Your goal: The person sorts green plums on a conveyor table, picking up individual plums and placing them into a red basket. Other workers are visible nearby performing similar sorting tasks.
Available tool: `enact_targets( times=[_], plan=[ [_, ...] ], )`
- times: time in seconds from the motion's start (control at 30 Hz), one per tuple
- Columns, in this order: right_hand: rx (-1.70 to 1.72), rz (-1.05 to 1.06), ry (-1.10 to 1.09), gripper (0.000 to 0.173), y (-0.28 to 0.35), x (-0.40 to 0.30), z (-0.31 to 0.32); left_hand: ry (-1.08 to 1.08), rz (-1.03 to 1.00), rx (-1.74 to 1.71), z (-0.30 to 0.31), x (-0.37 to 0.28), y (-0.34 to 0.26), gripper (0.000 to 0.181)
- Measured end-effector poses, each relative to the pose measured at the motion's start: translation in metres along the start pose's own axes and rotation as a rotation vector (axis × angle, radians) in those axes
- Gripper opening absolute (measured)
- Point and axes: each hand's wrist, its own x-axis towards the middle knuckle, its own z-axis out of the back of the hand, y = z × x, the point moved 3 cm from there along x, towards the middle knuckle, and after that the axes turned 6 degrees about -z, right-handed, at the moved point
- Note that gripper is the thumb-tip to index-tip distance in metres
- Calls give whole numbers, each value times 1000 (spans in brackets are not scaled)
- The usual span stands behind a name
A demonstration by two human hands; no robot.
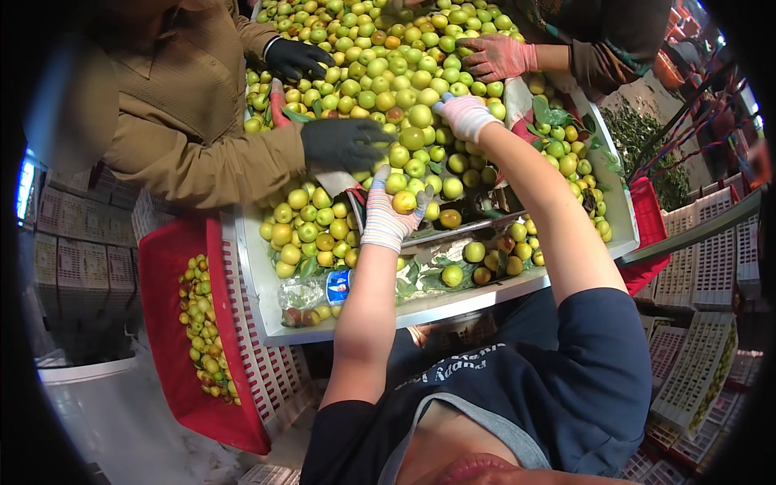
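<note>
A heap of small yellow-green fruit (388,66), jujubes by their look, covers the sorting table (254,303) before me. My left hand (391,215), in a striped knit glove, is turned palm up at the heap's near edge. A yellowish fruit (404,202) sits in it, between thumb and fingers. Farther up and to the right, my right hand (468,116) reaches into the heap in a pale glove with bluish fingertips. Its fingers touch the fruit, and whether they grip one is hidden.
Across the table, a co-worker's black-gloved hands (345,144) and another's pink-gloved hand (494,57) touch the heap. A plastic bottle (309,290) lies in the near trough. Left stands a red-lined crate (182,364) holding fruit. Stacked crates (697,357) stand right.
</note>
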Motion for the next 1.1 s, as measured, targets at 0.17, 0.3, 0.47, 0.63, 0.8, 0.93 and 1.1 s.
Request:
enact_targets(
  times=[0.17,0.3,0.47,0.63,0.8,0.93,1.1],
  plan=[
    [822,-45,-284,52,-25,-28,4,-48,-5,98,3,10,3,54],
    [1206,79,-151,47,7,-68,19,-59,-156,185,1,-2,2,48],
    [1508,75,25,53,25,-101,10,201,-164,259,-6,-5,4,61],
    [1278,101,2,53,31,-129,13,509,20,348,-16,-15,15,60],
    [793,312,-136,43,48,-146,-14,501,197,248,-6,-22,15,51],
    [691,269,-151,40,61,-153,-11,329,114,206,-16,-52,23,49],
    [520,427,-252,38,90,-169,13,399,-112,-13,3,-120,0,41]
  ],
)
